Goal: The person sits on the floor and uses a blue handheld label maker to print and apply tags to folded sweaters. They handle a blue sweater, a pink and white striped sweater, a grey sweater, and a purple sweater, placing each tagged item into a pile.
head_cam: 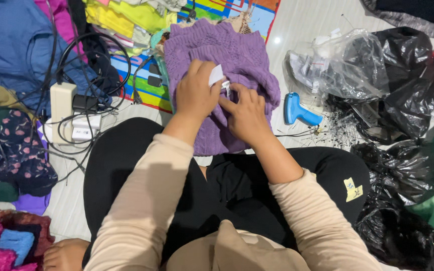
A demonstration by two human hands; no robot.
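Left hand (195, 95) pinching white tag (216, 76), right hand (247, 116) closed beside it, both atop purple sweater (237, 55).

Purple knit sweater (227, 55) — blue tagging gun (299, 110).

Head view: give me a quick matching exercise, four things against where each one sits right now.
Things:
1. purple sweater
2. blue tagging gun
3. white power strip
4. white tag

Places:
A. on the floor, right of the sweater
B. pinched at the left hand, close to the right hand
C. on the floor at left, among black cables
D. spread in front of the lap, under both hands

Pairs: 1-D, 2-A, 3-C, 4-B
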